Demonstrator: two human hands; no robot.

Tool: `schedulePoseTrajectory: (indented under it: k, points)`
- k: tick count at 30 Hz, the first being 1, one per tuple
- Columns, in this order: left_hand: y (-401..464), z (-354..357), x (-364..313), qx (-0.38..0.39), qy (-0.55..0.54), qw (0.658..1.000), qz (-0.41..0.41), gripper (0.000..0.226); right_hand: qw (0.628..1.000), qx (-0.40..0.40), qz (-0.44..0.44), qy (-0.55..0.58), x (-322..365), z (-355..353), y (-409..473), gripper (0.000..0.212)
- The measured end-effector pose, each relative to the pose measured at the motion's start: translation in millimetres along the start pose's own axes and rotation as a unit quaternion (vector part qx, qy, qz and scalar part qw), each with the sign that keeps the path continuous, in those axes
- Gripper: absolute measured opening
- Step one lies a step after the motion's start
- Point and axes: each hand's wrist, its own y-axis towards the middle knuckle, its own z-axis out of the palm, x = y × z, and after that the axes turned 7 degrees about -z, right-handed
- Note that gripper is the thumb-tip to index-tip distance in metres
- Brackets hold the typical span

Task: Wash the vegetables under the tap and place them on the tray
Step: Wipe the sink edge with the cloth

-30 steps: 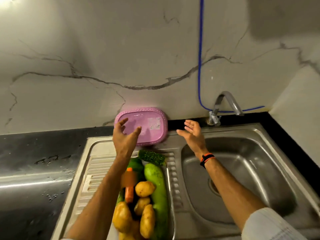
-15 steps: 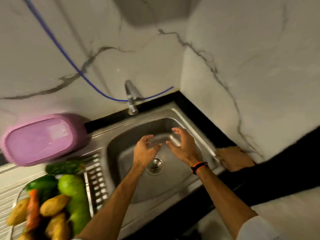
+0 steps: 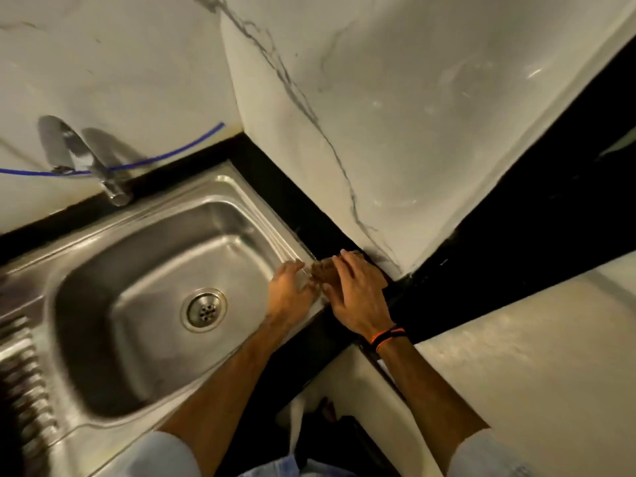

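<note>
A brown lumpy object (image 3: pixel 323 270) lies on the black counter at the right rim of the steel sink (image 3: pixel 103 256); blur hides what it is. My right hand (image 3: pixel 358 297), with an orange and black band at the wrist, lies over its right side with fingers spread. My left hand (image 3: pixel 289 294) reaches along the sink rim, straight fingers at the object's left side. The tap (image 3: pixel 79 156) stands at the sink's back left corner, with no water running. The vegetables and the pink tray are out of view.
The basin holds nothing but its drain (image 3: pixel 203 309). The ribbed drainboard (image 3: pixel 24 373) shows at the left edge. A blue hose (image 3: pixel 165 158) runs along the marble wall behind the tap. A black counter strip (image 3: pixel 516 242) runs to the right beside a marble wall corner.
The view has swung right, away from the vegetables and pink tray. Both hands moved from over the basin to the brown object at the sink's right rim.
</note>
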Motion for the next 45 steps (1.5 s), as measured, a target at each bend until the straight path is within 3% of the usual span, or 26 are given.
schedulePoseTrajectory:
  k: [3,10,23,34,45]
  points:
    - [0.7,17.0,7.6,-0.019,0.028,0.997,0.063,0.028,0.998,-0.007,-0.04,-0.047,-15.5,9.4,-0.2,0.06]
    - [2.3,27.5,14.3,-0.025,0.029,0.999,0.024,0.059,0.996,0.003,-0.065,-0.064,-28.9,22.1,2.9,0.057]
    - [14.5,46.4,23.5,-0.078,0.018,0.997,0.014,0.051,0.996,0.005,-0.058,-0.069,-39.9,25.6,-40.2,0.058]
    - [76.7,17.3,30.4,-0.118,-0.017,0.993,-0.005,0.052,0.994,0.009,-0.081,-0.078,-24.0,43.3,72.4,0.06]
    - [180.9,-33.0,41.0,-0.174,0.075,0.982,0.015,0.063,0.992,-0.017,-0.089,-0.087,8.8,79.9,206.9,0.058]
